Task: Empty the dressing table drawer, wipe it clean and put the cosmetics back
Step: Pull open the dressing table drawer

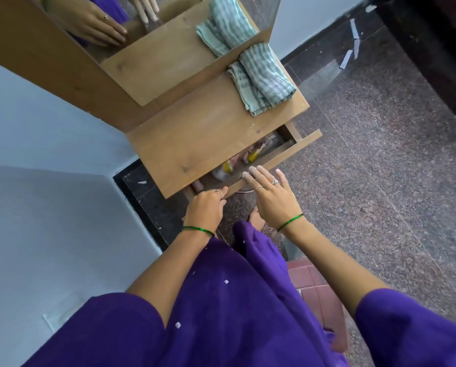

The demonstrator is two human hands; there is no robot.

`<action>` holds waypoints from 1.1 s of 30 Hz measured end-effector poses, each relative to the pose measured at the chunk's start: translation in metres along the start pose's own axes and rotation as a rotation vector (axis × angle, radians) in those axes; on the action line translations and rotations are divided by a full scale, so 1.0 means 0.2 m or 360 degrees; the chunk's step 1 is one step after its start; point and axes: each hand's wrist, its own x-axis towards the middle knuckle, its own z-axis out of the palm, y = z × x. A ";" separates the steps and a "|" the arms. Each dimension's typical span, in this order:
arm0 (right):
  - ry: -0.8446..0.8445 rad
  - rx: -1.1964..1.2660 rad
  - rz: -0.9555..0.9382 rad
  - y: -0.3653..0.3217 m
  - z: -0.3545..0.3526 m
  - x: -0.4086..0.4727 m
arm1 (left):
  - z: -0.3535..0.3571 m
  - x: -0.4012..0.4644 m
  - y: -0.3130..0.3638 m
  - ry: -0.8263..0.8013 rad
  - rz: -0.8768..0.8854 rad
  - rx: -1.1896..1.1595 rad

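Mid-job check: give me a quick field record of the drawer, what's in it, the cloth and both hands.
drawer: partly open under the table top
contents: cosmetics still inside, several bottles, partly hidden
cloth: folded, on the table top's far right, untouched
left hand: fingers curled over the drawer front's edge
right hand: fingers straight, resting on the drawer front
stage: emptying not yet begun

Matt wooden drawer (287,152); woven cloth towel (261,78); polished stone floor (380,154)

green-striped cloth (261,79), purple dress (235,313)
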 end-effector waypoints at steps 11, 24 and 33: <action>-0.0055 0.0079 0.0089 0.03 -0.07 -0.06 | 0.06 -0.03 -0.01 -0.0297 -0.0059 -0.0335; -0.0691 0.0144 0.0204 0.07 -0.14 -0.16 | 0.20 -0.16 0.06 -0.0807 -0.0091 -0.0494; -0.0825 0.0267 0.0240 0.13 -0.09 -0.24 | 0.26 -0.16 0.10 -0.1040 -0.0094 -0.0504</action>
